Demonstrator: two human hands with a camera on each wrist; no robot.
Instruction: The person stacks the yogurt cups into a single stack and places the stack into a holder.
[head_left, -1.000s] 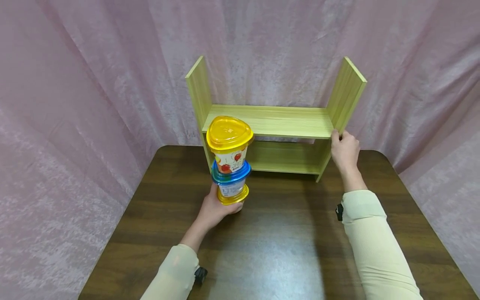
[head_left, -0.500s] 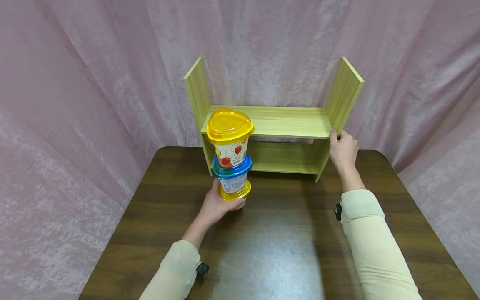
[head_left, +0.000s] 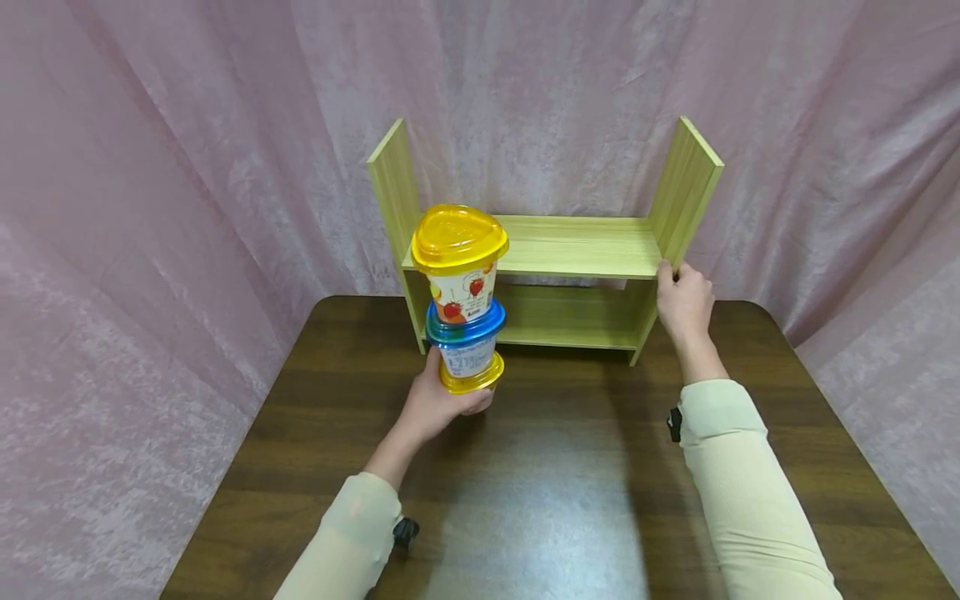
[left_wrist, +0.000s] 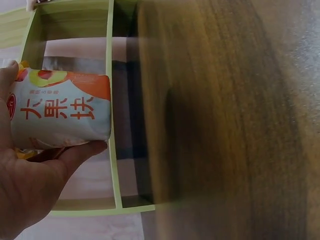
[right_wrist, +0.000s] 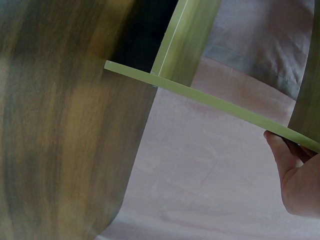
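Left hand (head_left: pixel 438 404) is gripping the bottom of the stacked cups (head_left: pixel 460 304), lifted before the empty shelf (head_left: pixel 577 246); right hand (head_left: pixel 681 300) is clasping its side panel; placement seemingly pending

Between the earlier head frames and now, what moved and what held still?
The left hand has lifted the stack of cups slightly higher and nearer the green shelf, still gripping the bottom cup. The right hand still holds the shelf's right side panel; the shelf stays put on the table.
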